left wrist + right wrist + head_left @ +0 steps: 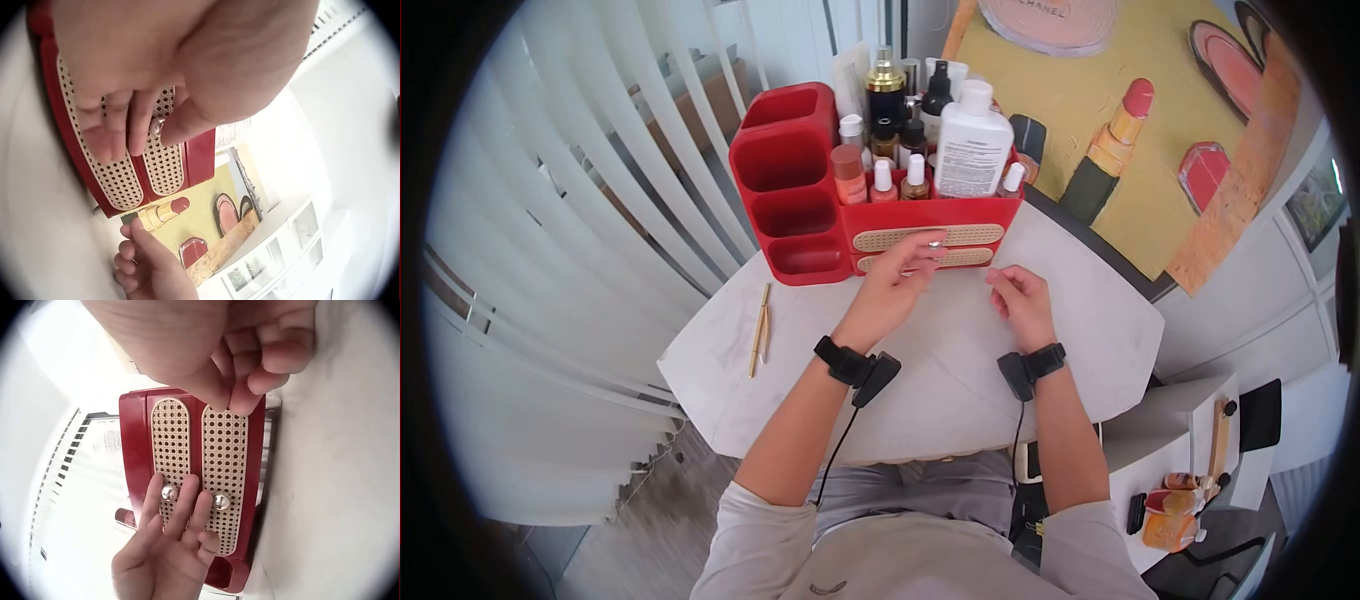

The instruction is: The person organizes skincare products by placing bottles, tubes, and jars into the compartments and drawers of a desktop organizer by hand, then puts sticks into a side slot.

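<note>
Fingers of the left hand (pixel 897 285) lie straight against the red organizer's cane drawer fronts (pixel 225 462); right hand (pixel 1020 300) hovers loosely curled, just right.

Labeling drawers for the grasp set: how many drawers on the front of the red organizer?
2. The upper drawer and the lower drawer sit stacked on the red organizer; the left hand partly covers both, fingers by the knobs.

You get bright daylight through the blinds (pixel 600 190), fisheye-dark corners, and overexposed wrist views with blurred close hands.
</note>
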